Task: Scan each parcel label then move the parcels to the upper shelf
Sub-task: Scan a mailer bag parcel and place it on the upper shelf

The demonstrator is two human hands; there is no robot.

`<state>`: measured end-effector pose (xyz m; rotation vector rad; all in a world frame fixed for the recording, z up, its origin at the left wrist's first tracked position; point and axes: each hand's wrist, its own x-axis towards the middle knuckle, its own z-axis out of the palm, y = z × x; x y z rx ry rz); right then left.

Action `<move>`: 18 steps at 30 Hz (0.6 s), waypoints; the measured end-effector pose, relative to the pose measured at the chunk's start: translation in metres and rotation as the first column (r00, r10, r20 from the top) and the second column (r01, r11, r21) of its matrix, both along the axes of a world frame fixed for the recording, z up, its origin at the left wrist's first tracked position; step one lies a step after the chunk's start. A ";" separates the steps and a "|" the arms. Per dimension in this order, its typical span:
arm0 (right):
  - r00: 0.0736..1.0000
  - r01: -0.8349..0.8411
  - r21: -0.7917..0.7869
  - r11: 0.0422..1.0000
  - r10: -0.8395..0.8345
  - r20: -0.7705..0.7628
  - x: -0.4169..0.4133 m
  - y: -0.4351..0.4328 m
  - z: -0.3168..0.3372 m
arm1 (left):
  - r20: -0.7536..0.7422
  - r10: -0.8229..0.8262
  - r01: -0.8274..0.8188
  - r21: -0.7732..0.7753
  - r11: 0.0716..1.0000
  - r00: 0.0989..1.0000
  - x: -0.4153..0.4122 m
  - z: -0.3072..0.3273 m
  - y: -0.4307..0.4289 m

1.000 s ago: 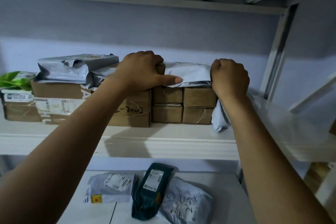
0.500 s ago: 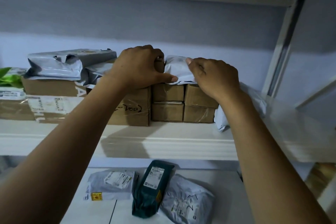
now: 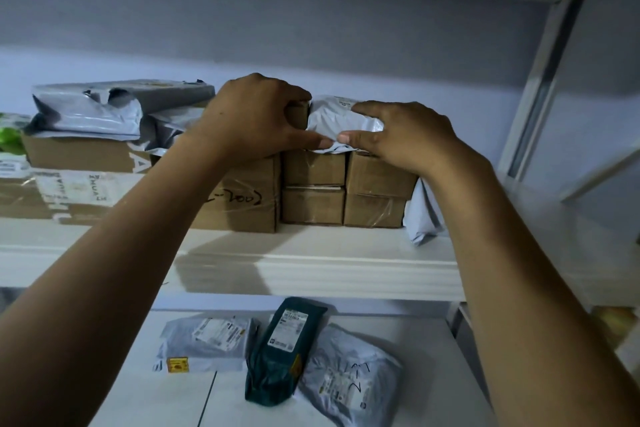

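The pale grey plastic mailer parcel (image 3: 334, 120) is laid atop the stacked small brown cardboard boxes (image 3: 313, 184) toward the right end of the white upper shelf (image 3: 311, 270). It is judged light, limp and slick, and best taken by its bulk rather than a loose edge. Its front fold is pinched in the grip of the right hand (image 3: 398, 139). The left hand (image 3: 256, 118) is curled over a further brown box (image 3: 298, 113), with its thumb touching the mailer. A second earlier the right hand was fisted at the mailer's right end; the left is unchanged.

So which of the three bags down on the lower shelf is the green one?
The middle bag is dark green with a white label. The left bag and the right bag beside it are both grey.
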<state>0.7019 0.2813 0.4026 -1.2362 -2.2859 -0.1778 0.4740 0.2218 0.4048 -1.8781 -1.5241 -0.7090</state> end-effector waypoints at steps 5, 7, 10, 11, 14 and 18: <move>1.000 0.019 -0.003 1.000 -0.019 0.011 -0.002 -0.003 0.001 | -0.008 -0.002 0.003 0.036 0.999 1.000 -0.001 -0.001 0.000; 0.999 0.040 -0.004 0.999 -0.040 0.032 -0.006 -0.006 0.000 | -0.010 0.013 -0.013 0.060 0.998 1.000 0.000 -0.002 -0.004; 0.998 0.047 0.026 0.999 -0.048 0.031 -0.012 -0.014 0.001 | 0.015 0.019 -0.020 0.051 0.999 1.000 0.004 0.001 -0.008; 1.000 0.027 0.046 0.999 -0.028 0.012 -0.015 -0.017 0.001 | 0.018 0.013 -0.013 0.040 0.999 1.000 0.005 0.003 -0.010; 1.000 -0.009 0.112 0.994 0.010 -0.009 -0.022 -0.025 -0.002 | -0.007 -0.017 0.018 0.039 0.999 1.000 0.011 0.005 -0.013; 1.000 -0.008 0.152 0.988 0.008 -0.004 -0.028 -0.032 -0.007 | -0.024 -0.074 0.076 0.089 0.993 0.997 0.017 -0.001 -0.018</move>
